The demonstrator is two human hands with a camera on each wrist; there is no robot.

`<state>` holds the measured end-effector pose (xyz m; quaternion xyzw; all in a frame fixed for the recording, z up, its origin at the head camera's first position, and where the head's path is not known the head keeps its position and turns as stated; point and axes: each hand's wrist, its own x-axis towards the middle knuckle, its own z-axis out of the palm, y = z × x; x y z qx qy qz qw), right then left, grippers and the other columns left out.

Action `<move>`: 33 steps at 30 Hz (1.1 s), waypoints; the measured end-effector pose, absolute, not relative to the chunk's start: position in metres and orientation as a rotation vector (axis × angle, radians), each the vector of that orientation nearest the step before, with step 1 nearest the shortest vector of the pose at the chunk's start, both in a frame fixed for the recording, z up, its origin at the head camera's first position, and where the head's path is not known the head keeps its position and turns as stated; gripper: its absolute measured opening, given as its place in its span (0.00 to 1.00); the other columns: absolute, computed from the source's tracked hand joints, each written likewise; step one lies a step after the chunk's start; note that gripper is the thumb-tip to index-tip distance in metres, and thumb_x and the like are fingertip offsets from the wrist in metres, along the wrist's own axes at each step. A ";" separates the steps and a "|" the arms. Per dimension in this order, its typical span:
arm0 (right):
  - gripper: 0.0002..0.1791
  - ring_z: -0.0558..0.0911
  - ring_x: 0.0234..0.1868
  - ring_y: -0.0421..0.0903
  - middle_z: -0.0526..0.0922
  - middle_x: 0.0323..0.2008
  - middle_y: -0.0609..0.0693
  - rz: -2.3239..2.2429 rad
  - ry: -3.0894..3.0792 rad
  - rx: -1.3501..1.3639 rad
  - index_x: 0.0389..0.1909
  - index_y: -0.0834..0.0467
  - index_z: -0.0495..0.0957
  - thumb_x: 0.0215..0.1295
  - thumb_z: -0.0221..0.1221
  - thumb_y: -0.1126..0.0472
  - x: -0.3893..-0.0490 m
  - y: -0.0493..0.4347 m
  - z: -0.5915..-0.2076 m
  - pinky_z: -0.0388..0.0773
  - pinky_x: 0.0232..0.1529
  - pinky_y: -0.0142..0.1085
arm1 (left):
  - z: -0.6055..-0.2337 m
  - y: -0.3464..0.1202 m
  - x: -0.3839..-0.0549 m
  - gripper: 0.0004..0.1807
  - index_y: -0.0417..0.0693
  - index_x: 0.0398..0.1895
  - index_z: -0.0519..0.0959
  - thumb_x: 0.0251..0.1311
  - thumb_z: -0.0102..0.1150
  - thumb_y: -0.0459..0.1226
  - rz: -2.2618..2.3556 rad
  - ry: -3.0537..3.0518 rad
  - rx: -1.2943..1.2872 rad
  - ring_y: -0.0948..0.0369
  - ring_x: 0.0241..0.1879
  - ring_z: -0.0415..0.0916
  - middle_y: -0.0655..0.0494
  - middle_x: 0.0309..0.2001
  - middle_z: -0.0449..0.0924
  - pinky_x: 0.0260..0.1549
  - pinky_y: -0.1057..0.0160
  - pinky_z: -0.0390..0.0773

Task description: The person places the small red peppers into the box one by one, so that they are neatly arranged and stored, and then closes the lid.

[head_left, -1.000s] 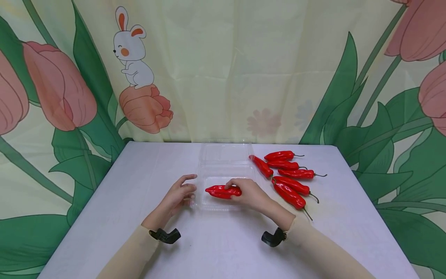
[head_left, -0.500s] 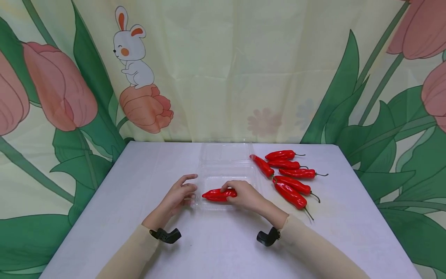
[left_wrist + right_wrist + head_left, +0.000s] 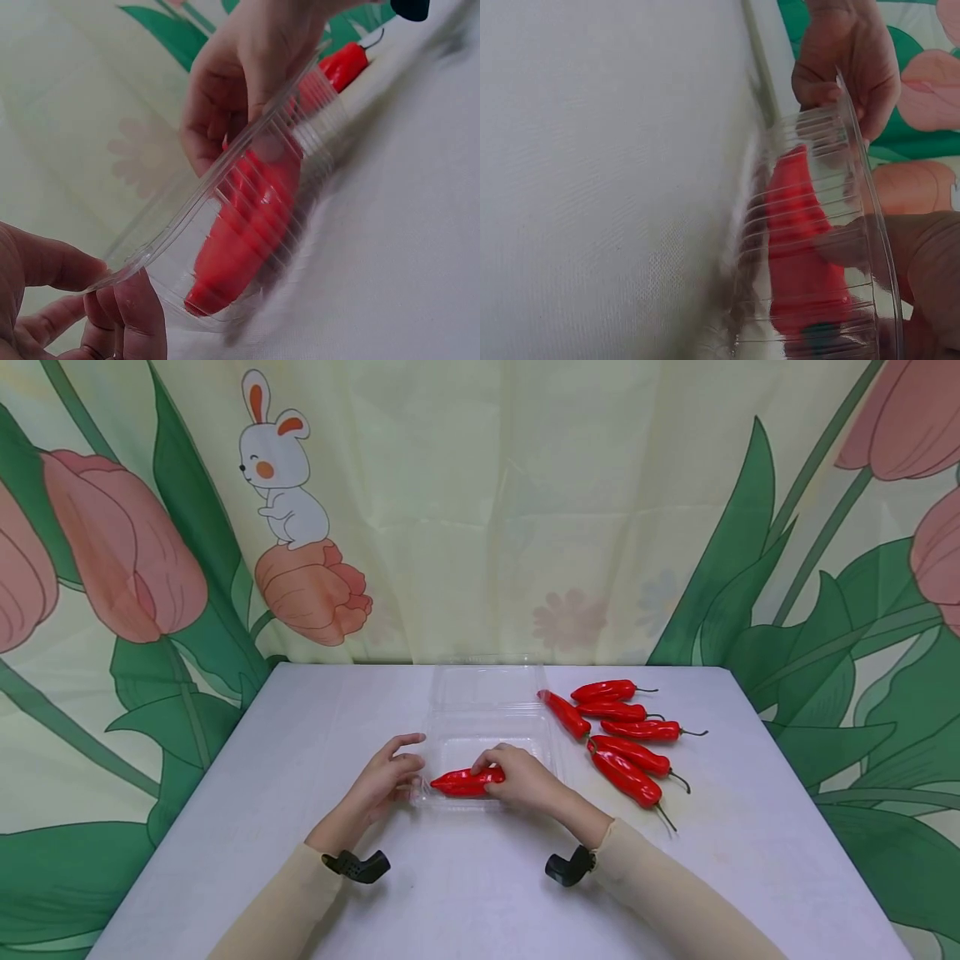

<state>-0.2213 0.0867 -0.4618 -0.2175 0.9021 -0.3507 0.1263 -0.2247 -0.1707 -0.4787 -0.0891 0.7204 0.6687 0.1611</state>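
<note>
A clear plastic clamshell box lies on the table with its lid folded back toward the curtain. My right hand reaches into the box and holds a red chili pepper by its stem-end half. That pepper lies crosswise along the near wall, its tip pointing left, seen through the ribbed plastic in both wrist views. At the box's left side, my left hand pinches the rim between thumb and fingers, as the left wrist view shows.
Several red chili peppers with green stems lie in a loose group right of the box. One pepper rests close to the box's right edge. A white cloth covers the table; a printed curtain hangs behind it.
My right hand has shifted left and slightly nearer with the pepper, bringing it to the box's near left corner. My left hand stays at the rim.
</note>
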 end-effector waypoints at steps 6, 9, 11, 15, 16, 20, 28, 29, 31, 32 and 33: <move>0.19 0.80 0.48 0.47 0.84 0.49 0.51 -1.079 2.531 -0.575 0.51 0.53 0.84 0.57 0.71 0.67 -0.223 0.088 -0.461 0.85 0.42 0.37 | -0.478 -0.171 -0.224 0.29 0.54 0.74 0.66 0.71 0.56 0.36 1.925 2.045 -0.236 0.62 0.29 0.75 0.42 0.51 0.76 0.27 0.69 0.78; 0.20 0.81 0.47 0.47 0.84 0.50 0.52 -1.107 2.496 -0.567 0.52 0.54 0.83 0.58 0.71 0.65 -0.225 0.088 -0.462 0.86 0.40 0.37 | -0.479 -0.171 -0.224 0.29 0.54 0.74 0.66 0.71 0.56 0.36 1.927 2.043 -0.236 0.62 0.29 0.74 0.43 0.50 0.77 0.27 0.69 0.78; 0.20 0.81 0.47 0.47 0.84 0.50 0.52 -1.120 2.480 -0.560 0.52 0.54 0.83 0.58 0.71 0.65 -0.225 0.089 -0.462 0.86 0.40 0.37 | -0.479 -0.171 -0.223 0.29 0.54 0.74 0.66 0.71 0.56 0.36 1.926 2.045 -0.242 0.62 0.28 0.74 0.43 0.50 0.77 0.27 0.69 0.78; 0.20 0.82 0.47 0.46 0.85 0.50 0.52 -1.133 2.468 -0.543 0.53 0.53 0.83 0.59 0.72 0.62 -0.227 0.089 -0.463 0.86 0.41 0.37 | -0.480 -0.170 -0.224 0.29 0.54 0.74 0.66 0.71 0.57 0.36 1.920 2.054 -0.247 0.62 0.29 0.75 0.42 0.51 0.77 0.28 0.70 0.78; 0.20 0.82 0.47 0.46 0.85 0.50 0.51 -1.136 2.467 -0.539 0.53 0.53 0.83 0.59 0.72 0.62 -0.227 0.089 -0.463 0.86 0.42 0.37 | -0.481 -0.170 -0.225 0.28 0.54 0.73 0.67 0.71 0.57 0.36 1.922 2.055 -0.247 0.62 0.29 0.75 0.42 0.51 0.77 0.27 0.70 0.78; 0.20 0.83 0.47 0.47 0.85 0.50 0.51 -1.159 2.462 -0.512 0.53 0.53 0.83 0.60 0.72 0.60 -0.228 0.089 -0.462 0.86 0.42 0.37 | -0.481 -0.170 -0.225 0.28 0.53 0.73 0.67 0.71 0.56 0.35 1.922 2.064 -0.240 0.61 0.29 0.75 0.42 0.50 0.77 0.27 0.69 0.78; 0.20 0.82 0.47 0.48 0.85 0.50 0.52 -1.213 2.462 -0.483 0.54 0.54 0.83 0.60 0.71 0.59 -0.230 0.093 -0.457 0.86 0.43 0.39 | -0.480 -0.171 -0.225 0.29 0.53 0.74 0.66 0.71 0.57 0.36 1.912 2.064 -0.225 0.61 0.29 0.75 0.43 0.50 0.77 0.28 0.68 0.79; 0.20 0.82 0.47 0.48 0.86 0.49 0.52 -1.218 2.460 -0.480 0.54 0.55 0.83 0.61 0.71 0.59 -0.230 0.093 -0.457 0.86 0.43 0.39 | -0.480 -0.171 -0.225 0.29 0.52 0.74 0.66 0.71 0.57 0.36 1.910 2.065 -0.221 0.61 0.29 0.76 0.43 0.50 0.77 0.28 0.67 0.79; 0.20 0.82 0.47 0.48 0.86 0.49 0.52 -1.220 2.459 -0.474 0.54 0.55 0.83 0.61 0.71 0.59 -0.230 0.093 -0.456 0.86 0.43 0.39 | -0.480 -0.171 -0.226 0.29 0.53 0.74 0.66 0.71 0.57 0.36 1.907 2.065 -0.222 0.61 0.29 0.76 0.43 0.50 0.77 0.28 0.67 0.79; 0.20 0.82 0.47 0.48 0.86 0.49 0.52 -1.223 2.456 -0.474 0.54 0.55 0.83 0.61 0.71 0.59 -0.230 0.093 -0.456 0.86 0.43 0.39 | -0.480 -0.171 -0.226 0.29 0.53 0.74 0.66 0.71 0.57 0.36 1.905 2.067 -0.222 0.61 0.29 0.76 0.43 0.50 0.77 0.28 0.67 0.79; 0.20 0.82 0.47 0.48 0.86 0.49 0.52 -1.224 2.455 -0.476 0.55 0.55 0.83 0.61 0.71 0.59 -0.230 0.094 -0.456 0.86 0.43 0.38 | -0.479 -0.171 -0.226 0.29 0.52 0.74 0.66 0.71 0.57 0.36 1.903 2.069 -0.222 0.61 0.29 0.76 0.43 0.50 0.77 0.28 0.67 0.79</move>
